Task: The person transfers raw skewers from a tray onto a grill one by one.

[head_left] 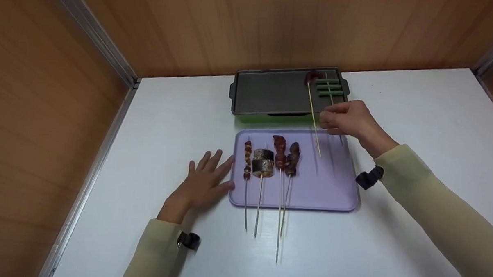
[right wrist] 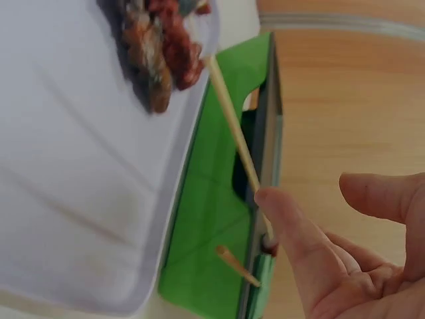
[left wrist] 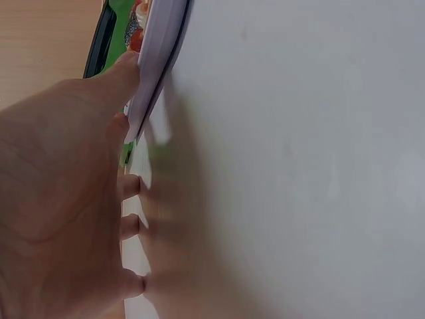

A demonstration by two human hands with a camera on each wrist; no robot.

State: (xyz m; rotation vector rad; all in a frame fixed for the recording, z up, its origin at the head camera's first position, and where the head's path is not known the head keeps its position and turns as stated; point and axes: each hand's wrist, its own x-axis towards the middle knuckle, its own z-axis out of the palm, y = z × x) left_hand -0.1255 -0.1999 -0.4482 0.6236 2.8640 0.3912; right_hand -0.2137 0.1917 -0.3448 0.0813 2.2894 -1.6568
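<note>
My right hand [head_left: 347, 119] is above the front right of a black grill plate [head_left: 272, 92]. Its thumb and index finger stand apart in the right wrist view, with the index fingertip at or close to a wooden stick [right wrist: 232, 126]. That stick belongs to a skewer with a dark red piece [head_left: 313, 77]. Beside it on the plate lies a skewer with green pieces [head_left: 330, 87], its stick partly hidden by the hand. My left hand [head_left: 202, 184] rests with spread fingers on the table, the thumb [left wrist: 123, 76] and index finger at the lilac tray's [head_left: 318, 194] left edge.
On the tray's left half lie several skewers: small mixed chunks [head_left: 247, 161], thick dark silvery pieces [head_left: 263, 163], red meat [head_left: 279, 150] and brown meat [head_left: 293, 156]. Their sticks overhang the front edge. The grill's green base [head_left: 255, 118] stands behind the tray, near the wooden back wall [head_left: 193, 30].
</note>
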